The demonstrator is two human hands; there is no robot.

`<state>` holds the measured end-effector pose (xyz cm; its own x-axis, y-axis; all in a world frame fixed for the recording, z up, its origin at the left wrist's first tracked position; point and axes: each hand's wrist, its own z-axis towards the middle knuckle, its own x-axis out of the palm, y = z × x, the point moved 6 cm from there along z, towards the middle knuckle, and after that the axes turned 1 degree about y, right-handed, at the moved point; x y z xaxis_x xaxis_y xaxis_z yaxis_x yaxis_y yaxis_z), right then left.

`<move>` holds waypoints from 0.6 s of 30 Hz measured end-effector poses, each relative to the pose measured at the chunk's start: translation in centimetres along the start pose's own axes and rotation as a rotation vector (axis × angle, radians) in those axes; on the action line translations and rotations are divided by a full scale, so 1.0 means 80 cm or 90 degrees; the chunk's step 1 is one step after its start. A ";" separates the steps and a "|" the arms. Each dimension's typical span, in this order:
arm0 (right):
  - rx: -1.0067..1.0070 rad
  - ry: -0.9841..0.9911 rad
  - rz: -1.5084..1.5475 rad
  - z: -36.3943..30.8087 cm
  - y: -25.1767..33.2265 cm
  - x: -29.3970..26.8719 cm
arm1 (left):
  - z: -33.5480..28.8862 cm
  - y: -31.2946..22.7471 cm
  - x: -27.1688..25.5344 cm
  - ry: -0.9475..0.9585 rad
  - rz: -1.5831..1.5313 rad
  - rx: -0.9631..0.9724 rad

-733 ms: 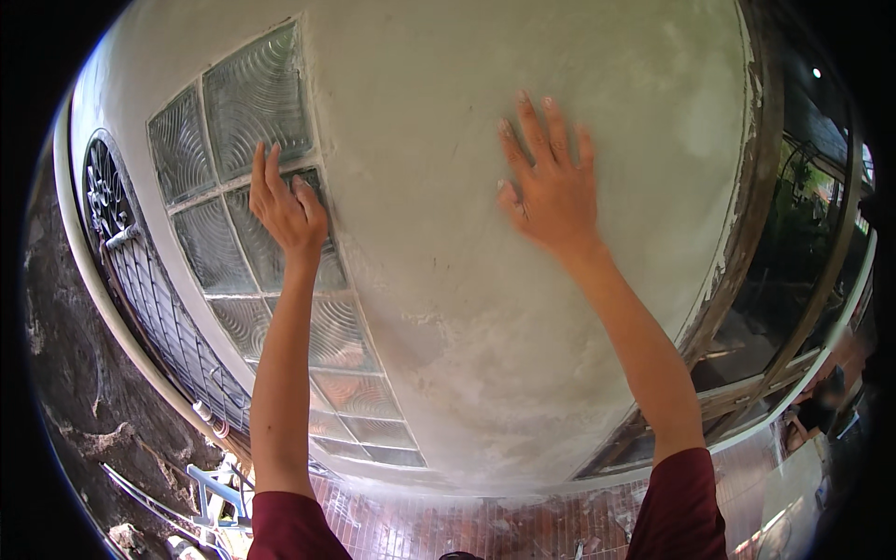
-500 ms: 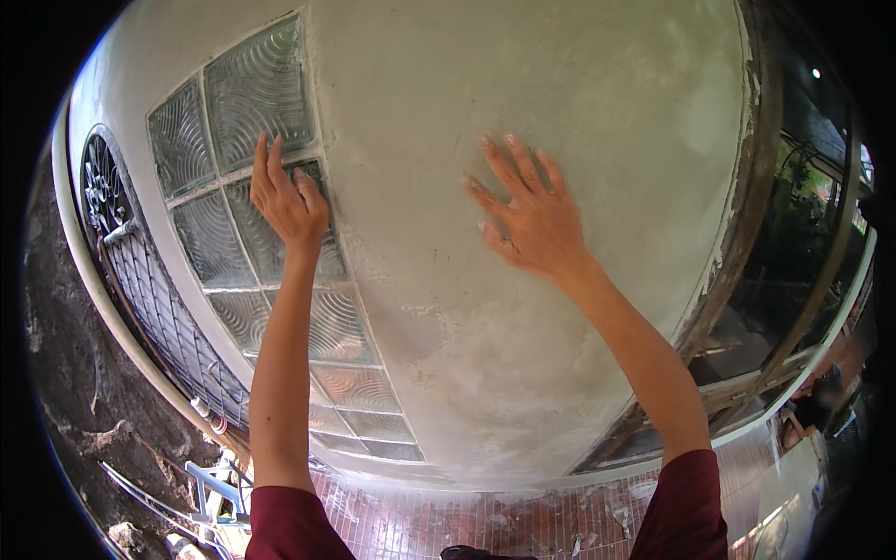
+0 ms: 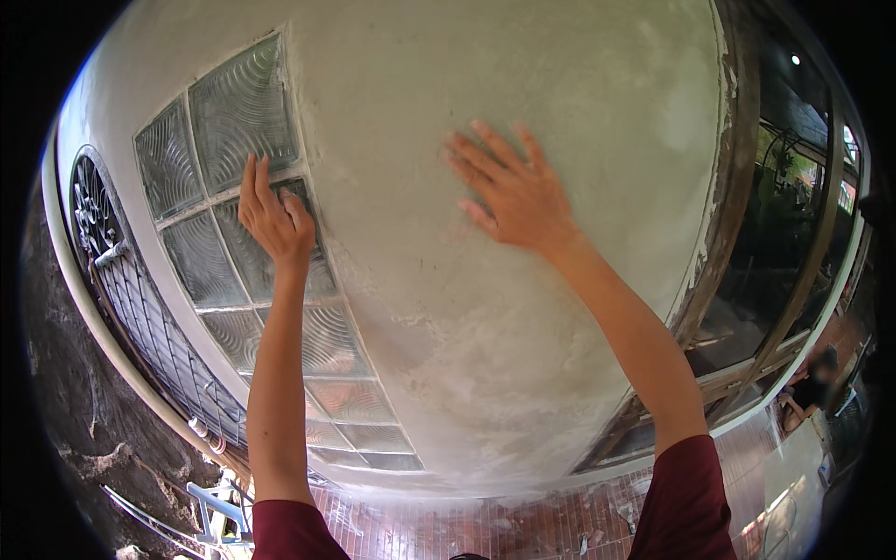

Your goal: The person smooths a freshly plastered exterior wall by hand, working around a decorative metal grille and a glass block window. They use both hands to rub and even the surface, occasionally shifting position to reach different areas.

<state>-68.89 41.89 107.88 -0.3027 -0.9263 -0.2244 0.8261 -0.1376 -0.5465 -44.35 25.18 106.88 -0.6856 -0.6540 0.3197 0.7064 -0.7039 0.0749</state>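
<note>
My right hand (image 3: 516, 198) is spread over the pale, patchy plastered wall (image 3: 467, 336), fingers fanned out toward the upper left and slightly blurred. Nothing shows in it, and it seems to lie against the surface. Over the panel of wavy-patterned glass blocks (image 3: 245, 112) is my left hand (image 3: 276, 220). Two of its fingers stretch up near the joint between blocks, and the others look bent, with the thumb apart. I see nothing held there. Whether those fingertips touch the glass cannot be made out.
A dark wooden-framed glass door or window (image 3: 770, 271) borders the wall on the right. A metal grille (image 3: 154, 308) and a pale pipe stand left. Below are reddish floor tiles (image 3: 448, 532) with scattered debris, and a blue-grey frame (image 3: 213, 509). A person (image 3: 810, 385) is far right.
My right hand has slid up and slightly left across the wall relative to the plaster. My left hand stays by the same glass blocks. The whole view has shifted a little.
</note>
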 end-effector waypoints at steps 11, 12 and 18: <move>-0.007 0.045 -0.028 0.018 -0.040 0.011 | 0.000 0.000 -0.001 0.015 0.013 -0.009; 0.060 -0.026 -0.080 0.031 -0.076 0.001 | 0.000 -0.001 -0.003 0.019 0.015 -0.009; 0.334 -0.188 -0.051 0.040 -0.108 -0.012 | -0.001 -0.001 -0.004 0.018 0.006 -0.022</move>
<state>-74.23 42.87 115.40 -0.2908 -0.9539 0.0745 0.9531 -0.2956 -0.0655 -44.19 25.42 106.73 -0.6840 -0.6680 0.2931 0.7068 -0.7063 0.0398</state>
